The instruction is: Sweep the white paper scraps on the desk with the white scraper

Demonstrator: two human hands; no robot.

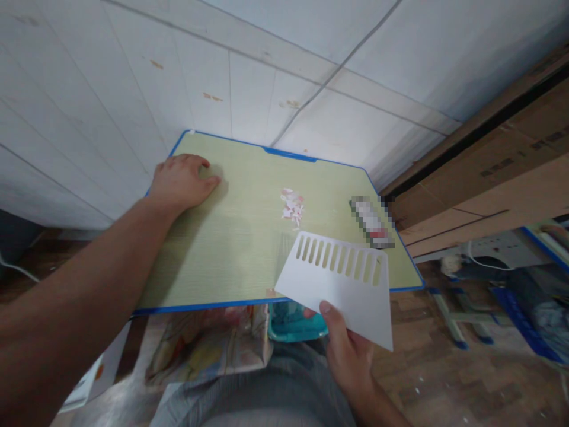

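Note:
A white plastic scraper [338,296], with a row of slots along its far side, is held over the near right part of the desk [249,261]. My right hand [349,350] grips its near edge, thumb on top, with the other fingers mostly hidden beneath. Small torn scraps of white and pink paper [292,207] lie in a loose pile just beyond the scraper. At the far left edge of the desk, my left hand [180,181] rests open with thumb and fingers apart, holding nothing.
A pixelated rectangular object [372,220] lies on the right of the desk. Below the near edge sit a teal basket [296,332] and a filled bag [208,344]. Cardboard boxes [489,160] stand to the right; the wall [249,77] is behind.

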